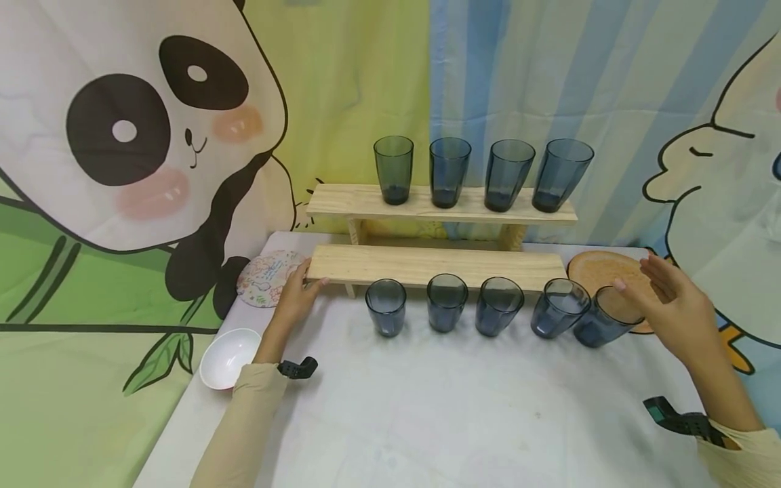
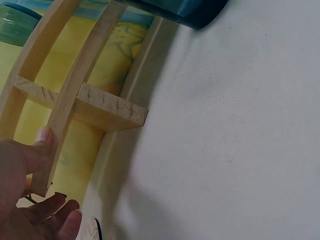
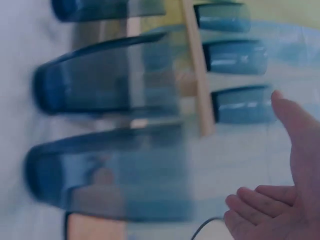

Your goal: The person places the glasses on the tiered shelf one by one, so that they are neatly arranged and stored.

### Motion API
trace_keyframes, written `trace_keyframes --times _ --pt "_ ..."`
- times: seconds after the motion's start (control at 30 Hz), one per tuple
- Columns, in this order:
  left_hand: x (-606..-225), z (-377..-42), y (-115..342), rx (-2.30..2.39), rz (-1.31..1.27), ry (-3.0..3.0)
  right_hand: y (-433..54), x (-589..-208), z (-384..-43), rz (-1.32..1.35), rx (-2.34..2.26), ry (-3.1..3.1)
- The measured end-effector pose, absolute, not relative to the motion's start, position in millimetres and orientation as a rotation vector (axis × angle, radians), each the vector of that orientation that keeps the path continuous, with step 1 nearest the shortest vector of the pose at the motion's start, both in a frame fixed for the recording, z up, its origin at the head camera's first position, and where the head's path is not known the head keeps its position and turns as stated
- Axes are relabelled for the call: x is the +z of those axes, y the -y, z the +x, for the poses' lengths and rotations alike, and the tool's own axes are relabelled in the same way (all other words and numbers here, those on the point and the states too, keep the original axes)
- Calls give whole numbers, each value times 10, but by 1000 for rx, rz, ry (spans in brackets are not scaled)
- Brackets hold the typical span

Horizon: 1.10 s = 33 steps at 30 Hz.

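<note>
At the left end of the lower board of a two-tier wooden shelf (image 1: 427, 264), my left hand (image 1: 295, 296) grips the board. The left wrist view shows the thumb (image 2: 44, 137) on one face of the board and the other fingers beyond its end. My right hand (image 1: 683, 312) is raised, thumb spread from the fingers, beside the rightmost dark blue glass (image 1: 604, 322). In the right wrist view the palm holds nothing. Several like glasses, among them one glass (image 1: 386, 308), stand in a row before the shelf. Several more, including a glass (image 1: 393, 169), stand on the upper board.
A white bowl (image 1: 228, 359) sits at the table's left edge. Behind it lies a round floral mat (image 1: 268, 278). A round tan board (image 1: 601, 268) lies on the right, partly behind the glasses. Printed curtains hang behind and beside the white table (image 1: 427, 413).
</note>
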State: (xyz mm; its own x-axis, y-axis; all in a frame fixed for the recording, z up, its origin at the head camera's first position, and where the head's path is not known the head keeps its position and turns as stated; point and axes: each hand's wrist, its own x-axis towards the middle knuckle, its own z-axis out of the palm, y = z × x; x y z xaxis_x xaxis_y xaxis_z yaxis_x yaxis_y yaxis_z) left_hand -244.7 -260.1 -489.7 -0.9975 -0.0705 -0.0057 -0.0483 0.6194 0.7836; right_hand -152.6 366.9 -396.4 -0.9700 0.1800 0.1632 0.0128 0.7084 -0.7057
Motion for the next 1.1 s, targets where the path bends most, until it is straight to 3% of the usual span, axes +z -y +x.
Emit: trace_keyframes --times 0.5,1.1 --pt "-4940 -2459 2642 -1343 62 2793 -3857 -4819 -1382 -132 1319 2682" --pt "-4922 -2449 2619 -1337 83 2808 -3771 -4938 -1351 -257 1258 2630"
